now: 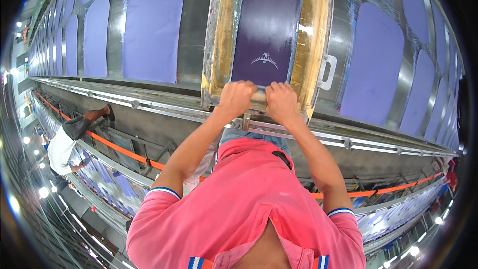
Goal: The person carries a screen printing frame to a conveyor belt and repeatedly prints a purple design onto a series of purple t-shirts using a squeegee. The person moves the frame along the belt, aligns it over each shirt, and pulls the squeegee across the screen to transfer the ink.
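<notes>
My left hand point(237, 98) and my right hand point(280, 98) grip a pale bar point(258, 97), apparently a squeegee handle, at the near end of a screen-printing frame point(214, 30). Both hands have fingers curled over it, side by side. The frame has yellowish, taped borders around a dark purple panel point(266, 20) bearing white lettering and a small emblem. A white loop handle point(327, 72) is on the frame's right side.
Lilac cut pieces point(149, 30) lie in rows on the long metal table point(189, 60), with a rail point(134, 103) along its near edge. Behind me are an orange strip point(99, 139), another table of lilac pieces and a person in white point(62, 147) at the left.
</notes>
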Tool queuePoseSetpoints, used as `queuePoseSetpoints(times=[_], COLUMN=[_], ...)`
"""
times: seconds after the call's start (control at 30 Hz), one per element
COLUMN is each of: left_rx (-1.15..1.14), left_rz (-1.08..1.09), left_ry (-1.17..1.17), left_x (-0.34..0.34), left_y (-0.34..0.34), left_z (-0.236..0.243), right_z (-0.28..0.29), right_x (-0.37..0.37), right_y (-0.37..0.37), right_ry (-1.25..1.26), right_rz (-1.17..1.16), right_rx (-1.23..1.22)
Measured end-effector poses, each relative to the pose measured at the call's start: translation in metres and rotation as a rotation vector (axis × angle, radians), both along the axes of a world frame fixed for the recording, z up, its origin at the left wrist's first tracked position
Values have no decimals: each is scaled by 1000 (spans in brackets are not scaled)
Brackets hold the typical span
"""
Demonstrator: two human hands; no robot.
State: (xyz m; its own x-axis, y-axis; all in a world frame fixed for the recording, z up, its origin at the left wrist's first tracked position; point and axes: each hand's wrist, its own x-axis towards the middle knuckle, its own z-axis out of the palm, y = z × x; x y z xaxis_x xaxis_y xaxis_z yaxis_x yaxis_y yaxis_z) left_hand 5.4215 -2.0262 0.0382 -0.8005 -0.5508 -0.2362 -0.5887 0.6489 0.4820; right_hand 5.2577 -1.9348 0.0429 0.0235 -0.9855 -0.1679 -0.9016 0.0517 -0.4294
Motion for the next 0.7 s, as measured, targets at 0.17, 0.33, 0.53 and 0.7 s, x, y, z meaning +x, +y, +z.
queuePoseSetpoints(times=[0.17, 0.33, 0.53, 0.7], left_rx=[26, -149, -311, -222], left_rz=[-64, -31, -26, -46], left_ry=[-190, -127, -6, -169], left_x=[-25, -121, -227, -264], left_y=[-44, -178, -331, -379], left_z=[14, 11, -4, 1], right_z=[11, 17, 5, -1], right_x=[-24, -115, -226, -258], right_y=[-37, -174, -325, -371], right_ry=[-29, 113, 237, 172], right_rz=[-42, -91, -68, -82], right_rx=[134, 134, 77, 142])
